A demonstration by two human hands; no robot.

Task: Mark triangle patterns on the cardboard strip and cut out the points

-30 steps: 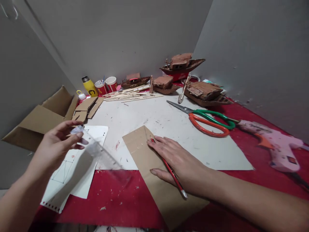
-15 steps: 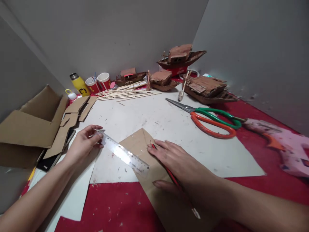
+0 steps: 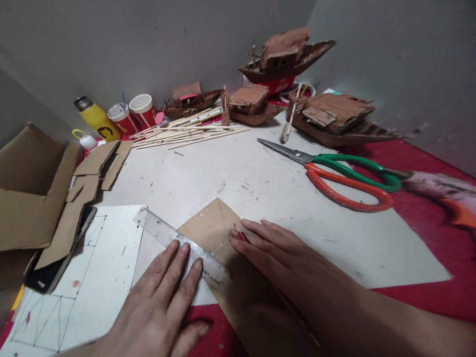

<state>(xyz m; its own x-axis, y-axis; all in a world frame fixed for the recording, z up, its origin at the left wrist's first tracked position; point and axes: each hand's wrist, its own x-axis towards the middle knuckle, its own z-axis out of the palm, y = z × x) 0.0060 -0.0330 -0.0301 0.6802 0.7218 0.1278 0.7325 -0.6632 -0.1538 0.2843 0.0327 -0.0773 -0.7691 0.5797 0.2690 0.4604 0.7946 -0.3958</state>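
A clear ruler point(image 3: 163, 228) lies slantwise across the left part of a brown cardboard piece point(image 3: 211, 218). My left hand point(image 3: 163, 292) rests its spread fingertips on the ruler's near edge, thumb apart. On the right side of the cardboard is my right hand point(image 3: 282, 258), with a red pencil point(image 3: 242, 237) held under its fingers, tip near the index finger and shaft running back beneath the palm. The ruler's right end lies in shadow between the hands. Left of my left hand, a white sheet point(image 3: 107, 258) bears drawn lines.
Large scissors point(image 3: 297, 154) with green and orange handles lie behind my right hand. Model boats point(image 3: 334, 116), thin sticks point(image 3: 178, 134), paper cups point(image 3: 143, 111) and a yellow bottle point(image 3: 98, 119) stand at the back. Cardboard strips point(image 3: 63, 233) overlap a phone point(image 3: 48, 277) beside an open box point(image 3: 26, 213).
My left hand has let go of the ruler's far left end and moved right and nearer, flattening onto the ruler. The camera view has shifted, and more of the drawn sheet shows.
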